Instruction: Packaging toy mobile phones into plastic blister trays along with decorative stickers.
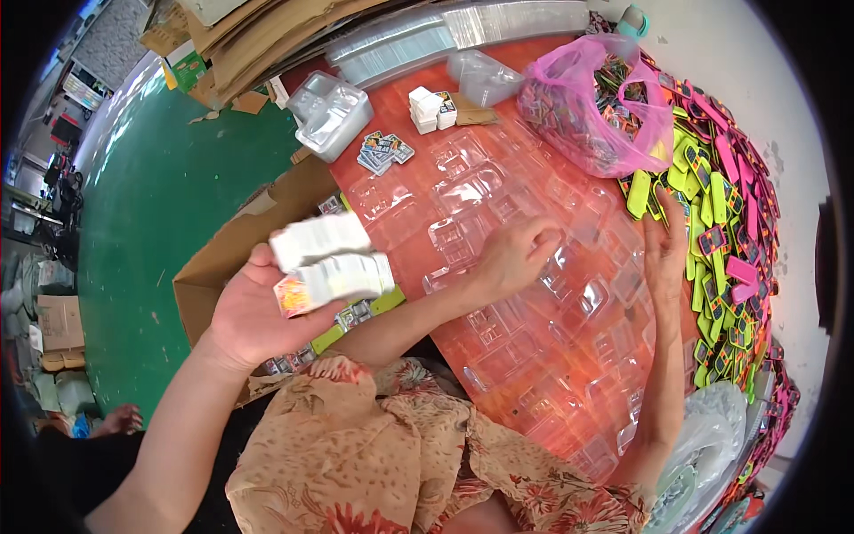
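Lime cases (717, 196) border the half-open right hand (665, 254); the curled left hand (518, 254) has room; grips unclear.

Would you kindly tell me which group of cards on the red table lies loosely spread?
The pile below and right of the clear tub: its cards overlap at odd angles, while the white-edged cards farther right form compact stacks.

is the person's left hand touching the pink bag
Apart: the head view shows the left hand lower in the picture than the pink bag, with clear plastic trays visible between them.
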Tool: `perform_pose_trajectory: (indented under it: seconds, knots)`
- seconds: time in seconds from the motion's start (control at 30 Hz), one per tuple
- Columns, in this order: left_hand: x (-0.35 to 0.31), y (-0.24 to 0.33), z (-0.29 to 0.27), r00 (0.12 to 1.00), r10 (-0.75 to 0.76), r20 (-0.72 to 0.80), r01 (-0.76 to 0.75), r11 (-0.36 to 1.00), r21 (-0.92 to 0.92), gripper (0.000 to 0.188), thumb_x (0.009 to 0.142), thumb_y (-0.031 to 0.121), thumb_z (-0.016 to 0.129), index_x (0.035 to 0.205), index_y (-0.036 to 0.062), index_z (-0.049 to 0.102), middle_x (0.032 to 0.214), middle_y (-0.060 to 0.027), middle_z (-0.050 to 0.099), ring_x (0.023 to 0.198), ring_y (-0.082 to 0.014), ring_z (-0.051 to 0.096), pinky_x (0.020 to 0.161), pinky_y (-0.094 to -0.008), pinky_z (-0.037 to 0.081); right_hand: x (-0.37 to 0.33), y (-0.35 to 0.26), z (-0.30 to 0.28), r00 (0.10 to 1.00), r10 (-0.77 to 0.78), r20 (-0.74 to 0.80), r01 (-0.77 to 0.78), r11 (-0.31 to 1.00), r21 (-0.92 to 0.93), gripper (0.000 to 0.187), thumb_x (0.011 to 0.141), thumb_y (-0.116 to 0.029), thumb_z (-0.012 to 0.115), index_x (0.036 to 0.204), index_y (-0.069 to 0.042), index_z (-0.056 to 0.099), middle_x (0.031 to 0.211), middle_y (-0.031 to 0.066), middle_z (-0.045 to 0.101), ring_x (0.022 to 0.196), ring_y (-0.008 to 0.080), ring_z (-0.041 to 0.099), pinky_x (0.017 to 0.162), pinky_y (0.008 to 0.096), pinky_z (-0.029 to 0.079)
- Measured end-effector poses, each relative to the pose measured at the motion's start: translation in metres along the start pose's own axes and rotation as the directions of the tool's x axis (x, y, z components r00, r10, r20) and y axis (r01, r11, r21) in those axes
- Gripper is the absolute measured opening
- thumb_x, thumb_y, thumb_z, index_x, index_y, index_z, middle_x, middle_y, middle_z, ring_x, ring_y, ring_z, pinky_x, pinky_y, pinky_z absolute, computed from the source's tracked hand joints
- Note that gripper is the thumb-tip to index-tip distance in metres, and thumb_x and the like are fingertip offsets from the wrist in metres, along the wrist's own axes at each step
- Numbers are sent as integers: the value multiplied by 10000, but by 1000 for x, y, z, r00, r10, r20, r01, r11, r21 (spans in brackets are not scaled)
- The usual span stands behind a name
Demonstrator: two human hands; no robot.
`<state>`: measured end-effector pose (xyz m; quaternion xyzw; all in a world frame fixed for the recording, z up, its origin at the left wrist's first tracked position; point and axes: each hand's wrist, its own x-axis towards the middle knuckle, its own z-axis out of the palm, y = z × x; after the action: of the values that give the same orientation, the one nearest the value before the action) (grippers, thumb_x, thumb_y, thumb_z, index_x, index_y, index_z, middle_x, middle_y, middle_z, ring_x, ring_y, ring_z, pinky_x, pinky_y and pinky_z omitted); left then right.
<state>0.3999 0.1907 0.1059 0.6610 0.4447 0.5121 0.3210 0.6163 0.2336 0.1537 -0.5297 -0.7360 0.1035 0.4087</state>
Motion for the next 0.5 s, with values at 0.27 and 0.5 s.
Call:
perform_pose_trajectory:
  seconds: [0.27, 0.5]
  knots:
    - [-59, 64, -166, 724, -651, 230, 559, 356, -749, 258, 788, 262, 444, 1002, 122, 477, 929, -51, 497, 822, -216, 476, 747, -305, 356, -13, -22, 23, 972, 115, 205, -168, 951, 260, 267, 797, -29, 487, 1064, -31, 486, 939, 52, 531, 811, 107, 496, 695, 235, 428]
    - [-88, 80, -218, 354, -728, 587, 447, -419, -790, 281, 816, 269, 422, 1051, 119, 460, 1077, -28, 492, 986, -200, 440, 889, -322, 325, -14, -79, 69, 905, -15, 425, -198, 869, 454, 251, 781, -6, 507, 1030, -38, 514, 917, 61, 560, 846, 127, 534, 716, 246, 435]
